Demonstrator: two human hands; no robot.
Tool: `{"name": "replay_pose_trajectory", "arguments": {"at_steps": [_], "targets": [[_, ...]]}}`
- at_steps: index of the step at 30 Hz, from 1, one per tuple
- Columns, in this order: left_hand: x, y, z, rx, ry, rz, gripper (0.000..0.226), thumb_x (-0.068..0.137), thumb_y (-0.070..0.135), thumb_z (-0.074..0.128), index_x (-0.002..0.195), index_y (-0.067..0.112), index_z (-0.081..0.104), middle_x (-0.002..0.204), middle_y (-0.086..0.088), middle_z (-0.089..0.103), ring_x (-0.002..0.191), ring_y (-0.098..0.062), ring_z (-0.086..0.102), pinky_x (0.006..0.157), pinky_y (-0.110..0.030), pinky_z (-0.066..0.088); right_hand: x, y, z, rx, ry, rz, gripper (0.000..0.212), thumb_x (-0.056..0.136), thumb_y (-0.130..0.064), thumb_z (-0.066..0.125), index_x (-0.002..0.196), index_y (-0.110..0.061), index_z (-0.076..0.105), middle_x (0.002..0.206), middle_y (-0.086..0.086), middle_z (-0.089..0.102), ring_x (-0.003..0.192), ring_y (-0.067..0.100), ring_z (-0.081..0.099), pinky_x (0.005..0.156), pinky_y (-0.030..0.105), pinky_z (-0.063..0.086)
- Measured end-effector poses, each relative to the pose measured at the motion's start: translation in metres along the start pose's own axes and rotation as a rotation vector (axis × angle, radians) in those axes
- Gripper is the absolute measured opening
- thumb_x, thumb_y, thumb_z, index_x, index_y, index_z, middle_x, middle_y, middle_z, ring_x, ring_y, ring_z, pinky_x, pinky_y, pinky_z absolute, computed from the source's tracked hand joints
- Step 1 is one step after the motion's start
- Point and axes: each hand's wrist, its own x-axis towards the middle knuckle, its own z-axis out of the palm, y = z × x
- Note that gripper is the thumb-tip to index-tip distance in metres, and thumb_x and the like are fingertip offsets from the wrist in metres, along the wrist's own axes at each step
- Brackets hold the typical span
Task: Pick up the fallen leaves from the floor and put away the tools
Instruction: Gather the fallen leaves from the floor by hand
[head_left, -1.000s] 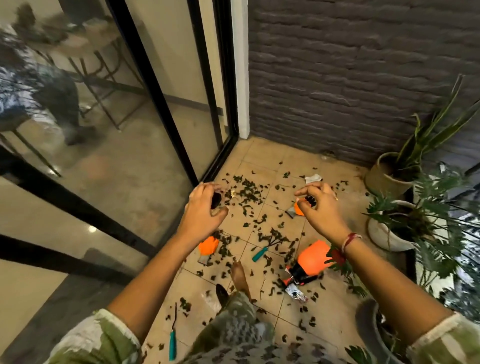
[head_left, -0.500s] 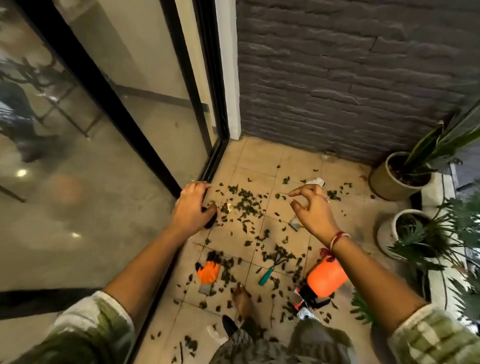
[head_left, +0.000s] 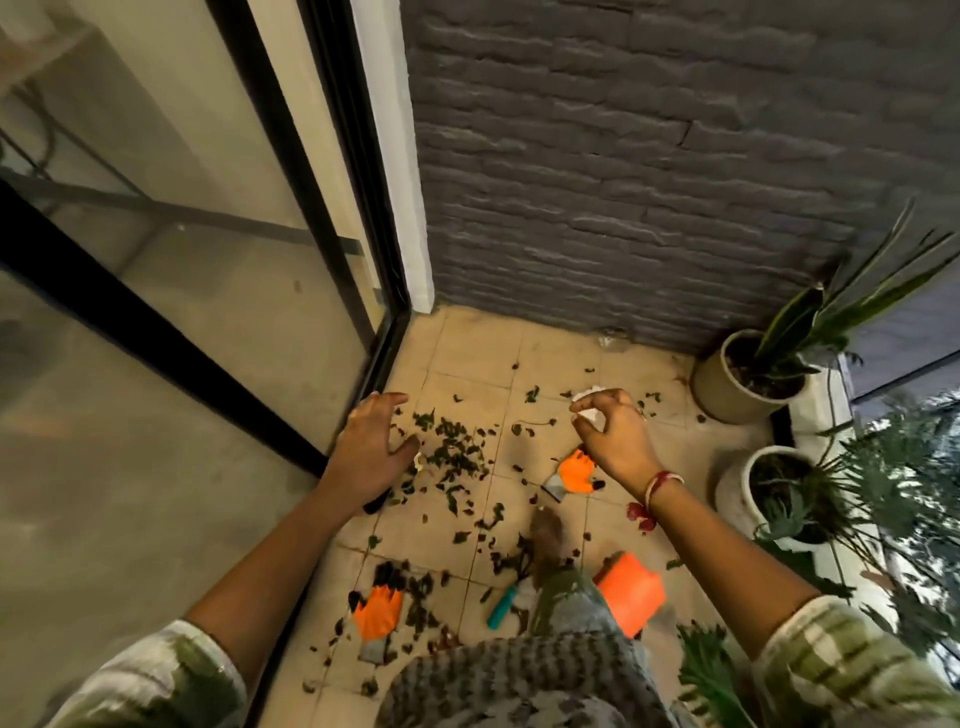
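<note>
Looking at the fallen leaves: small, dark, curled bits scattered over the tiles. Left hand is palm down, fingers spread, holding nothing. Right hand has curled fingers, can't tell if it's pinching anything. Thickest pile sits just beside the left hand, between both hands.

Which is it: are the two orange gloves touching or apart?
Apart. Head view: leaf-strewn tiles separate the near orange glove from the far orange glove.
</note>
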Motion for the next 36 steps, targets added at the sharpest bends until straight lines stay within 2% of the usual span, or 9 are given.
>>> {"name": "replay_pose_trajectory", "arguments": {"at_steps": [7, 13, 16, 19, 23, 27, 30, 32, 36], "targets": [[0.084, 0.032, 0.021, -0.006, 0.019, -0.056, 0.055, 0.087, 0.021, 0.067, 0.136, 0.009, 0.045, 0.132, -0.012, 0.047, 0.126, -0.029, 0.042, 0.103, -0.037, 0.035, 0.097, 0.026, -0.026, 0.004, -0.036, -0.060, 0.013, 0.089, -0.019, 0.061, 0.101, -0.019, 0.068, 0.109, 0.003, 0.051, 0.105, 0.027, 0.054, 0.095, 0.037, 0.044], [0.173, 0.062, 0.053, 0.045, -0.016, -0.037, 0.055, 0.081, 0.016, 0.073, 0.130, 0.002, 0.051, 0.125, -0.018, 0.053, 0.120, -0.035, 0.047, 0.101, -0.039, 0.036, 0.180, 0.071, -0.061, -0.011, 0.002, -0.062, 0.017, 0.085, -0.010, 0.064, 0.101, -0.016, 0.069, 0.111, 0.009, 0.058, 0.107, 0.026, 0.054, 0.097, 0.028, 0.035], [0.195, 0.072, 0.070, 0.046, -0.024, -0.079, 0.054, 0.082, 0.022, 0.068, 0.130, 0.004, 0.051, 0.127, -0.017, 0.052, 0.121, -0.034, 0.045, 0.100, -0.037, 0.034, 0.207, 0.093, -0.070, -0.011, -0.026, -0.055, 0.017, 0.084, -0.009, 0.064, 0.099, -0.015, 0.070, 0.109, 0.009, 0.059, 0.105, 0.025, 0.055, 0.095, 0.026, 0.037], [0.210, 0.079, 0.089, 0.036, -0.021, -0.110, 0.053, 0.083, 0.026, 0.062, 0.131, 0.009, 0.050, 0.129, -0.012, 0.050, 0.123, -0.030, 0.043, 0.099, -0.035, 0.034, 0.232, 0.114, -0.069, 0.009, -0.036, -0.046, 0.016, 0.082, -0.008, 0.066, 0.095, -0.016, 0.071, 0.106, 0.010, 0.061, 0.103, 0.026, 0.057, 0.094, 0.036, 0.043], [0.224, 0.082, 0.113, 0.059, -0.045, -0.143, 0.051, 0.085, 0.019, 0.068, 0.131, 0.009, 0.050, 0.129, -0.013, 0.051, 0.128, -0.031, 0.041, 0.103, -0.040, 0.034, 0.250, 0.133, -0.056, 0.040, -0.072, -0.037, 0.014, 0.082, -0.003, 0.065, 0.093, -0.010, 0.071, 0.103, 0.012, 0.062, 0.100, 0.026, 0.058, 0.093, 0.028, 0.042], [0.233, 0.081, 0.129, 0.060, -0.066, -0.181, 0.054, 0.084, 0.018, 0.069, 0.133, 0.009, 0.048, 0.133, -0.014, 0.049, 0.135, -0.033, 0.033, 0.107, -0.044, 0.031, 0.256, 0.145, -0.035, 0.053, -0.138, -0.050, 0.014, 0.084, -0.007, 0.065, 0.095, -0.013, 0.071, 0.107, 0.010, 0.064, 0.106, 0.023, 0.058, 0.096, 0.041, 0.047], [0.238, 0.077, 0.133, 0.067, -0.066, -0.183, 0.054, 0.084, 0.018, 0.069, 0.133, 0.008, 0.048, 0.137, -0.014, 0.047, 0.139, -0.033, 0.028, 0.108, -0.044, 0.029, 0.258, 0.145, -0.024, 0.075, -0.174, 0.008, 0.013, 0.086, -0.006, 0.062, 0.097, -0.011, 0.070, 0.113, 0.013, 0.062, 0.112, 0.027, 0.055, 0.100, 0.029, 0.039], [0.244, 0.071, 0.134, 0.075, -0.070, -0.178, 0.054, 0.084, 0.019, 0.070, 0.133, 0.008, 0.049, 0.136, -0.013, 0.048, 0.139, -0.032, 0.030, 0.108, -0.044, 0.030, 0.260, 0.145, -0.017, 0.077, -0.194, 0.029, 0.014, 0.087, -0.005, 0.061, 0.098, -0.009, 0.069, 0.116, 0.013, 0.060, 0.113, 0.027, 0.054, 0.096, 0.022, 0.034], [0.258, 0.051, 0.138, 0.102, -0.084, -0.158, 0.054, 0.082, 0.017, 0.072, 0.130, 0.005, 0.052, 0.132, -0.015, 0.052, 0.137, -0.035, 0.033, 0.109, -0.049, 0.033, 0.264, 0.148, -0.005, 0.066, -0.189, 0.033, 0.015, 0.087, -0.004, 0.061, 0.098, -0.010, 0.069, 0.111, 0.010, 0.059, 0.108, 0.024, 0.053, 0.090, 0.018, 0.032]]}}
